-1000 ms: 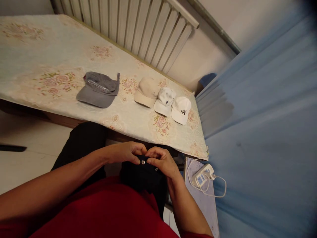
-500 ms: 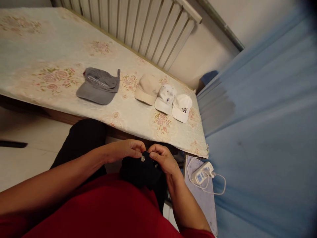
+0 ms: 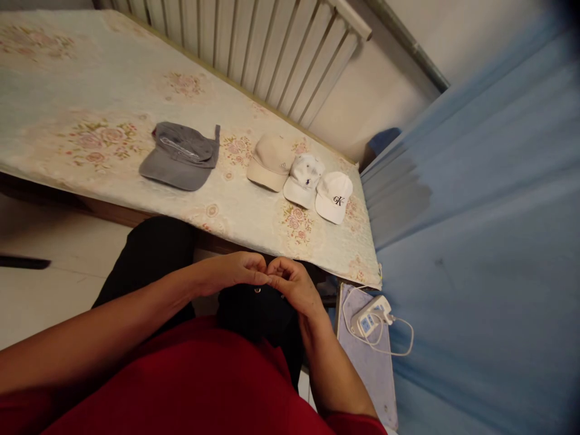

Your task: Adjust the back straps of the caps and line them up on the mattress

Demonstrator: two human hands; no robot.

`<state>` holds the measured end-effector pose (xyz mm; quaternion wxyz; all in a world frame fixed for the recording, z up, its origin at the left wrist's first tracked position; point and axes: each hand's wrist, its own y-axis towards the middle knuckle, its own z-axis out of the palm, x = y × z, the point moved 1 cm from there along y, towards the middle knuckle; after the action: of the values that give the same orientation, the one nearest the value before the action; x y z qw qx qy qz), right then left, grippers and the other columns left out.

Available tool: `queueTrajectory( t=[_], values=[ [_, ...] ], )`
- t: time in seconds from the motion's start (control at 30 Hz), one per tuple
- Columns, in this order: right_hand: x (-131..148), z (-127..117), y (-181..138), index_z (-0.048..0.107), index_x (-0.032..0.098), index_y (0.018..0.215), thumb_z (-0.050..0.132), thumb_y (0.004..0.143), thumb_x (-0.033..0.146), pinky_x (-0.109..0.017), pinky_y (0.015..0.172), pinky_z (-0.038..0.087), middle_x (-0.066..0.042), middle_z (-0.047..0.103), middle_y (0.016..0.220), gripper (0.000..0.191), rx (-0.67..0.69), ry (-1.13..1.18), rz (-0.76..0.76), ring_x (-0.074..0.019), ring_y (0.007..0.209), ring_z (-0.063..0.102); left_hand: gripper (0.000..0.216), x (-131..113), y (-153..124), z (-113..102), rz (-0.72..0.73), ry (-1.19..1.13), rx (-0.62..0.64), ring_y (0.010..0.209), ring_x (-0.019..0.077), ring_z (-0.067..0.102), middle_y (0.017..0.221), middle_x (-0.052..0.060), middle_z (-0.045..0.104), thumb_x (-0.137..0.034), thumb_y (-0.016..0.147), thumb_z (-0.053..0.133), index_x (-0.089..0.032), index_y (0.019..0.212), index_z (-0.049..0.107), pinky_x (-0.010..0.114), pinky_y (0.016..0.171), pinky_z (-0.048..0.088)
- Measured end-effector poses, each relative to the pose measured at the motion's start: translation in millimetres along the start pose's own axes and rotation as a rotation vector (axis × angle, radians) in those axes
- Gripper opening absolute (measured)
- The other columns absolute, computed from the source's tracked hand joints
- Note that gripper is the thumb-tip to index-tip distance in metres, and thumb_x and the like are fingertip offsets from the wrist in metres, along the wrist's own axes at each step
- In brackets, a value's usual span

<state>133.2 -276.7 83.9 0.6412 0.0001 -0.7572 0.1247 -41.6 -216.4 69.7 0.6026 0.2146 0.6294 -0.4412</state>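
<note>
In my lap lies a dark cap [image 3: 254,311] with a small shiny metal buckle [image 3: 257,290] near its upper edge. My left hand [image 3: 238,269] pinches the cap's edge by the buckle, thumb against curled fingers. Meeting it tip to tip, my right hand [image 3: 296,287] is also closed on that edge. The fingers hide the part of the strap between them. Beyond the hands, on the bed, lie a grey cap [image 3: 181,157], a beige cap [image 3: 270,160], a white cap with a small dark emblem [image 3: 302,181] and a white cap with black letters [image 3: 334,196].
The caps rest on a flowered bed cover [image 3: 181,90] in front of a slatted radiator [image 3: 254,48]. A blue curtain [image 3: 475,229] hangs at the right. On a low stand [image 3: 371,374] lies a white power strip [image 3: 369,317] with a looped cable.
Both hands have closed in, their thumbs now touching above the buckle. Less of the buckle and the cap's edge shows. The caps on the bed have stayed in place.
</note>
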Motion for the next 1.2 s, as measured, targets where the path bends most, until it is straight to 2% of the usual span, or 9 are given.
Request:
queueTrajectory(
  t=[0.2, 0.33, 0.5, 0.57, 0.63, 0.77, 0.93, 1.07, 1.2],
  values=[
    [7.1, 4.7, 3.9, 0.06, 0.02, 0.073, 0.066, 0.076, 0.027, -0.023, 0.057, 0.034, 0.006, 0.055, 0.063, 0.01, -0.035, -0.073, -0.02, -0.0094, 0.057, 0.045, 0.014, -0.2, 4.7, 2.1, -0.001, 0.15, 0.056, 0.061, 0.0131, 0.044, 0.067, -0.003, 0.053, -0.032, 0.069, 0.063, -0.018, 0.074, 0.063, 0.025, 0.057, 0.03],
    [11.7, 3.1, 3.4, 0.062, 0.02, 0.075, 0.065, 0.078, 0.028, -0.024, 0.061, 0.039, 0.005, 0.056, 0.064, 0.009, -0.171, -0.161, -0.04, -0.0113, 0.06, 0.049, 0.018, -3.2, 2.6, 2.8, -0.012, 0.133, -0.004, 0.058, 0.0124, 0.041, 0.062, -0.003, 0.049, -0.036, 0.071, 0.062, -0.018, 0.069, 0.059, 0.025, 0.056, 0.027],
    [21.2, -3.9, -6.9, 0.063, 0.021, 0.082, 0.062, 0.081, 0.026, -0.029, 0.074, 0.046, 0.0, 0.064, 0.078, 0.006, -0.482, -0.224, -0.151, -0.0161, 0.076, 0.059, 0.019, -6.1, 0.5, 1.2, -0.088, -0.173, -0.155, 0.053, 0.01, 0.039, 0.059, -0.005, 0.048, -0.033, 0.07, 0.066, -0.017, 0.069, 0.055, 0.024, 0.052, 0.025],
    [27.0, -3.5, -14.1, 0.064, 0.021, 0.081, 0.062, 0.083, 0.025, -0.028, 0.072, 0.046, 0.0, 0.064, 0.075, 0.005, -0.506, -0.218, -0.188, -0.0155, 0.073, 0.059, 0.02, -6.6, 1.8, -0.3, -0.066, -0.37, -0.181, 0.055, 0.0103, 0.044, 0.062, -0.004, 0.053, -0.03, 0.068, 0.069, -0.016, 0.07, 0.055, 0.024, 0.054, 0.031],
    [32.4, 0.0, -21.4, 0.064, 0.021, 0.08, 0.061, 0.084, 0.024, -0.027, 0.068, 0.045, 0.001, 0.064, 0.07, 0.006, -0.431, -0.17, -0.187, -0.0144, 0.067, 0.059, 0.021, -7.7, 4.1, -1.8, -0.041, -0.53, -0.182, 0.06, 0.0122, 0.052, 0.067, -0.001, 0.058, -0.028, 0.067, 0.072, -0.015, 0.074, 0.058, 0.025, 0.059, 0.037],
    [34.6, 15.2, -30.8, 0.067, 0.02, 0.081, 0.064, 0.083, 0.023, -0.025, 0.061, 0.046, 0.001, 0.066, 0.068, 0.005, -0.159, -0.082, -0.13, -0.013, 0.06, 0.061, 0.022, -13.6, 8.8, -1.6, 0.006, -0.735, -0.141, 0.068, 0.0142, 0.06, 0.078, 0.003, 0.066, -0.02, 0.068, 0.073, -0.013, 0.087, 0.063, 0.026, 0.065, 0.044],
    [10.5, 43.2, -26.7, 0.07, 0.021, 0.089, 0.062, 0.084, 0.021, -0.025, 0.067, 0.049, 0.001, 0.07, 0.076, 0.009, 0.114, -0.101, -0.003, -0.0147, 0.07, 0.067, 0.024, -22.2, 12.9, 4.9, 0.016, -0.878, -0.117, 0.077, 0.0151, 0.064, 0.084, 0.004, 0.069, -0.011, 0.071, 0.068, -0.013, 0.095, 0.064, 0.026, 0.075, 0.05],
    [-17.1, 63.9, -15.7, 0.069, 0.019, 0.089, 0.068, 0.081, 0.029, -0.03, 0.074, 0.052, -0.001, 0.072, 0.081, 0.013, 0.146, -0.042, 0.082, -0.018, 0.077, 0.068, 0.013, -26.8, 16.0, 10.9, 0.009, -1.0, -0.2, 0.079, 0.0154, 0.065, 0.085, 0.005, 0.069, -0.013, 0.081, 0.062, -0.014, 0.094, 0.063, 0.028, 0.08, 0.051],
    [-35.7, 75.4, -4.0, 0.064, 0.02, 0.106, 0.07, 0.076, 0.053, -0.034, 0.068, 0.054, -0.003, 0.07, 0.079, 0.044, 0.067, 0.254, 0.093, -0.0212, 0.07, 0.067, 0.024, -34.5, 14.9, 16.4, 0.069, -1.03, -0.231, 0.085, 0.0166, 0.066, 0.09, 0.006, 0.07, -0.009, 0.078, 0.062, -0.014, 0.102, 0.06, 0.029, 0.082, 0.05]
  ],
)
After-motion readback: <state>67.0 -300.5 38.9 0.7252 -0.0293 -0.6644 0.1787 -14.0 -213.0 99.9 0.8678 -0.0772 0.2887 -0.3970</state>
